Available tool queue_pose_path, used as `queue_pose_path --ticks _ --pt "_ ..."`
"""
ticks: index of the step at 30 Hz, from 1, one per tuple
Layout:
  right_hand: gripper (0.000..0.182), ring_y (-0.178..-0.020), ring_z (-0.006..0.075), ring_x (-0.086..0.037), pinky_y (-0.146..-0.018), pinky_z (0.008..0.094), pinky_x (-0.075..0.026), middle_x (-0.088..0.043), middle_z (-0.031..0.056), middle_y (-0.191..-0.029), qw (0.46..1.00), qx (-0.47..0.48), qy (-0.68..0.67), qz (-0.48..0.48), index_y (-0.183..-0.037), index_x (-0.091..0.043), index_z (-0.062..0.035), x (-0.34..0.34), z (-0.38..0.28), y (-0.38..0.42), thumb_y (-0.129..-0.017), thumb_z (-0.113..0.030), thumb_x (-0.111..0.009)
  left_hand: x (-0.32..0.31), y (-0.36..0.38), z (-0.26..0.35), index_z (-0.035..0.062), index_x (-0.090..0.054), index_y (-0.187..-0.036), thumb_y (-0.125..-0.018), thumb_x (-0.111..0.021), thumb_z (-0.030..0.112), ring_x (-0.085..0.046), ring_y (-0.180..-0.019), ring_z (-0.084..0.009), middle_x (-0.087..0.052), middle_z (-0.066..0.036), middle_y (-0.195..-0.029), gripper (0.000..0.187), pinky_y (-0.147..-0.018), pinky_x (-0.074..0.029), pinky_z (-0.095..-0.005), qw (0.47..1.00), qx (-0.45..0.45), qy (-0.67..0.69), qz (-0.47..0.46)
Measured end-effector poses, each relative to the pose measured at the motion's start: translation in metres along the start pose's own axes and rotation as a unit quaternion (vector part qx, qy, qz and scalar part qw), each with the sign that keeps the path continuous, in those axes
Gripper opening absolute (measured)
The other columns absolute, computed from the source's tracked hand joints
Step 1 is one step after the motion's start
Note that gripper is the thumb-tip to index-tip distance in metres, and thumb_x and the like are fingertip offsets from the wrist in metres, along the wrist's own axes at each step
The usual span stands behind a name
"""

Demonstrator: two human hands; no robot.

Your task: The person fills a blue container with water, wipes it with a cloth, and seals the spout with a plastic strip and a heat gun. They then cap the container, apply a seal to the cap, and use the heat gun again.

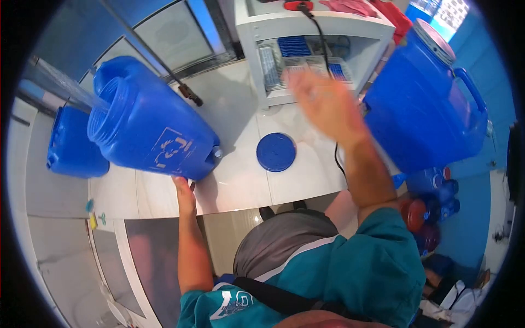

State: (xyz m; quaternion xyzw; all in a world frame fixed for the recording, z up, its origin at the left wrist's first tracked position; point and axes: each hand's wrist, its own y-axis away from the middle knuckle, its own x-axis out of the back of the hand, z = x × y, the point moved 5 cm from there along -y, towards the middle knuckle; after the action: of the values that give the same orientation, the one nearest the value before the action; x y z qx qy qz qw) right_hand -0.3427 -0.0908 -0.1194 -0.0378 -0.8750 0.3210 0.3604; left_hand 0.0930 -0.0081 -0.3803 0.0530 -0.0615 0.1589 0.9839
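Smooth, glossy blue plastic jug (158,128) with a ribbed neck; flat blue plastic lid (276,152); shiny pale tiled counter (235,188); smooth white painted shelf (251,65); matt teal cloth shirt (350,262); soft-looking red cloth (395,22).

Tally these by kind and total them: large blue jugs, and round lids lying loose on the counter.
Large blue jugs: 3 (the jug under the water stream, the far-left jug, the right-side jug)
Loose round lid: 1
Total: 4

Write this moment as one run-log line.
Left hand: at base of jug | Right hand: raised, blurred | Water: running into jug mouth | Blue lid: on counter
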Motion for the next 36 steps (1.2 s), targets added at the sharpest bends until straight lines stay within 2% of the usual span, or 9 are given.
queue_pose_path --ticks 3,4,12,14,17,22,24,31,36 --pt "0.026 -0.082 0.0218 -0.068 -0.076 0.033 -0.053 -0.073 0.0106 -0.096 0.958 -0.031 0.239 0.156 -0.111 -0.069 -0.0057 0.091 0.025 -0.084 -0.098 -0.028 -0.066 -0.002 0.002 0.002 0.0221 -0.003 -0.163 -0.102 -0.025 0.07 -0.021 -0.152 -0.037 -0.016 -0.014 -0.167 0.08 -0.116 -0.03 -0.0572 1.0 0.003 -0.008 0.005" --pt "0.043 -0.081 0.037 -0.071 -0.077 0.049 -0.054 -0.072 0.0202 -0.084 0.948 -0.054 0.292 0.115 -0.095 -0.076 -0.0031 0.113 0.026 -0.113 -0.089 -0.045 -0.066 0.0 0.001 0.002 0.0222 -0.003 -0.163 -0.101 -0.025 0.071 -0.022 -0.152 -0.0374 -0.015 -0.015 -0.167 0.082 -0.116 -0.031 -0.0572 1.0 0.014 -0.011 0.018" --pt "0.044 -0.084 0.0323 -0.073 -0.079 0.044 -0.056 -0.073 0.0198 -0.085 0.792 0.033 0.599 -0.116 -0.086 -0.076 -0.001 0.115 0.151 -0.213 -0.094 -0.043 -0.063 0.005 0.024 0.043 0.0071 -0.027 -0.157 -0.104 -0.04 0.056 -0.047 -0.136 -0.0314 -0.043 -0.017 -0.153 0.074 -0.11 -0.04 -0.047 0.973 0.131 -0.164 -0.097" --pt "0.043 -0.086 0.0245 -0.071 -0.081 0.041 -0.055 -0.074 0.016 -0.092 0.982 0.004 0.114 0.153 -0.091 -0.075 -0.0029 0.159 0.112 -0.208 -0.098 -0.042 -0.059 0.001 0.045 0.084 0.0046 -0.035 -0.154 -0.105 -0.05 0.047 -0.054 -0.13 -0.0272 -0.052 -0.017 -0.146 0.067 -0.108 -0.042 -0.0425 0.928 0.162 -0.274 -0.195" --pt "0.037 -0.09 0.019 -0.068 -0.083 0.0375 -0.053 -0.073 0.0097 -0.099 0.935 0.011 -0.347 0.072 -0.102 -0.072 -0.0067 0.161 0.062 -0.217 -0.102 -0.039 -0.054 -0.035 0.081 0.194 -0.0023 -0.044 -0.147 -0.098 -0.066 0.034 -0.057 -0.126 -0.0235 -0.062 -0.015 -0.133 0.064 -0.109 -0.041 -0.0401 0.929 -0.052 -0.146 -0.335" --pt "0.033 -0.09 0.0178 -0.066 -0.083 0.0344 -0.052 -0.071 0.0038 -0.096 0.915 0.051 -0.391 0.09 -0.109 -0.069 -0.0083 0.165 -0.072 -0.178 -0.104 -0.037 -0.053 -0.059 0.091 0.352 -0.0018 -0.042 -0.147 -0.092 -0.071 0.046 -0.056 -0.127 -0.0287 -0.054 -0.019 -0.142 0.079 -0.11 -0.04 -0.0429 0.904 -0.36 -0.07 -0.219" --pt "0.029 -0.086 0.016 -0.065 -0.079 0.0317 -0.052 -0.071 0.0037 -0.094 0.971 0.11 -0.163 -0.137 -0.108 -0.067 -0.0082 0.135 -0.113 -0.158 -0.103 -0.034 -0.056 -0.082 0.094 0.395 -0.0016 -0.039 -0.15 -0.089 -0.07 0.051 -0.057 -0.124 -0.0289 -0.054 -0.02 -0.141 0.086 -0.107 -0.041 -0.0438 0.875 -0.459 -0.003 -0.154" --pt "0.031 -0.079 0.011 -0.059 -0.077 0.0259 -0.05 -0.063 0.0019 -0.08 0.956 0.024 -0.152 -0.249 -0.099 -0.059 -0.0023 0.037 -0.15 -0.094 -0.109 -0.028 -0.044 -0.144 0.083 0.371 0.0013 -0.058 -0.126 -0.1 -0.064 0.021 -0.063 -0.093 -0.0164 -0.068 -0.007 -0.106 0.034 -0.083 -0.05 -0.0308 0.914 -0.326 -0.146 -0.19" --pt "0.048 -0.086 0.032 -0.07 -0.076 0.044 -0.054 -0.072 0.016 -0.097 0.91 0.112 -0.258 -0.304 -0.111 -0.063 0.0018 0.011 -0.136 -0.067 -0.089 -0.039 -0.073 -0.123 0.106 0.38 0.0005 -0.06 -0.115 -0.105 -0.052 0.012 -0.057 -0.08 -0.0057 -0.063 0.001 -0.089 0.018 -0.071 -0.047 -0.0223 0.926 -0.341 -0.093 -0.13"
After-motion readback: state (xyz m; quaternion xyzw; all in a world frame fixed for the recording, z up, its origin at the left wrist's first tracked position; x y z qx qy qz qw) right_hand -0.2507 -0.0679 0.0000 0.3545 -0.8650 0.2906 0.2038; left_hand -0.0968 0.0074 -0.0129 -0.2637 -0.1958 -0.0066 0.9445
